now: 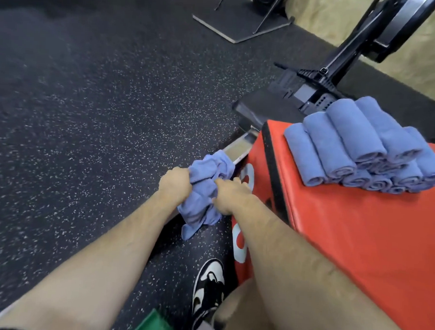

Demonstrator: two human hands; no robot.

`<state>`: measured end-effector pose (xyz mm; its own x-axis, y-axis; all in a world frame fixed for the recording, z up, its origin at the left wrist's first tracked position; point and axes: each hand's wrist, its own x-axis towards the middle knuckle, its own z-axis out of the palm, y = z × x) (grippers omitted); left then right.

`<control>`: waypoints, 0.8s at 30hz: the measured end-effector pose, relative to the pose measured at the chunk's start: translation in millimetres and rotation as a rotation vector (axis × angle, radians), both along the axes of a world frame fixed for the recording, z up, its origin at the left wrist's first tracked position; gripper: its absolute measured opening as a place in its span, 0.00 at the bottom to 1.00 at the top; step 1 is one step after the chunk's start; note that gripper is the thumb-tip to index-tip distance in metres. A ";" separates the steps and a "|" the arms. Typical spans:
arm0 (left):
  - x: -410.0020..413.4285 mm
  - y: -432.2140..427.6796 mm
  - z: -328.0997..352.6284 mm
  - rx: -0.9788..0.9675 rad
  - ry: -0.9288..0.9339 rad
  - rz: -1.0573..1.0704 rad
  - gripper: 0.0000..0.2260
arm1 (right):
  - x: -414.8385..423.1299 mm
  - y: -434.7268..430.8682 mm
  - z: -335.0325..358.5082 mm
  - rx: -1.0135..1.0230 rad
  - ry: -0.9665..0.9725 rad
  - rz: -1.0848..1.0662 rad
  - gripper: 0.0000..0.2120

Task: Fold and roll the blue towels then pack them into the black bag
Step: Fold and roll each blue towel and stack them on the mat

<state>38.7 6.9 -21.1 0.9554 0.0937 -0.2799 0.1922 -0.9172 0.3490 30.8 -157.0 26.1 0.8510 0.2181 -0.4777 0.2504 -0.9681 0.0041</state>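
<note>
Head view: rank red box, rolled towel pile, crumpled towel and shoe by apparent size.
1. red box
2. rolled towel pile
3. crumpled towel and shoe look about alike; shoe partly hidden, so unranked.

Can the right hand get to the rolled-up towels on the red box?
Probably yes. The rolled towels lie in the open on the red box, with nothing between them and the right hand, though it grips the crumpled towel.

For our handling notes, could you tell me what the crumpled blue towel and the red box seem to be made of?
Crumpled blue towel: soft matte cloth, probably microfibre or terry; it bunches into loose folds. Red box: likely padded vinyl, smooth with a slight sheen; a black seam runs along its edge.
</note>
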 end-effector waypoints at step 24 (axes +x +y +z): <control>-52.4 -82.8 232.3 -0.774 -0.712 -0.328 0.09 | -38.3 -68.5 195.5 1.032 -0.682 -0.383 0.06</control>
